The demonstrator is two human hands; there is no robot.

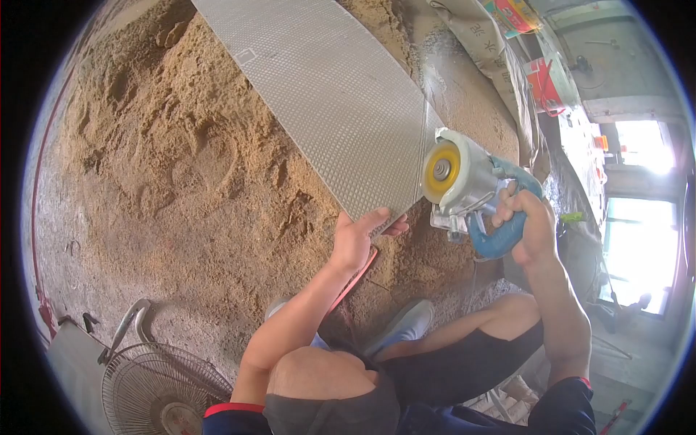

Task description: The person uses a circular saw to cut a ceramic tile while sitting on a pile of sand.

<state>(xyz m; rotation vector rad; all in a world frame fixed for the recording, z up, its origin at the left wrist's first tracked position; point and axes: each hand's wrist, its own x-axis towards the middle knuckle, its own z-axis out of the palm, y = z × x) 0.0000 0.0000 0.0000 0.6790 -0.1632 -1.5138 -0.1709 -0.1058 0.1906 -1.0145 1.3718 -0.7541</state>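
Grey textured panel (341, 101) set over sand (188, 152), near end clamped by fingers of left hand (355, 241), blue-handled cutter (475, 170) gripped by fingers of right hand (534, 221) just right of panel, dark-lettered sack (494, 51) laid farther right.

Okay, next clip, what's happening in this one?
A person has both hands busy. The left hand grips the near end of a long grey textured slab, which extends out over a heap of sand. The right hand holds a power tool by its blue handle, its yellow-centred disc close beside the slab's edge. Whether the disc is spinning or touching the slab can't be told from this view. A fan stands at the lower left.
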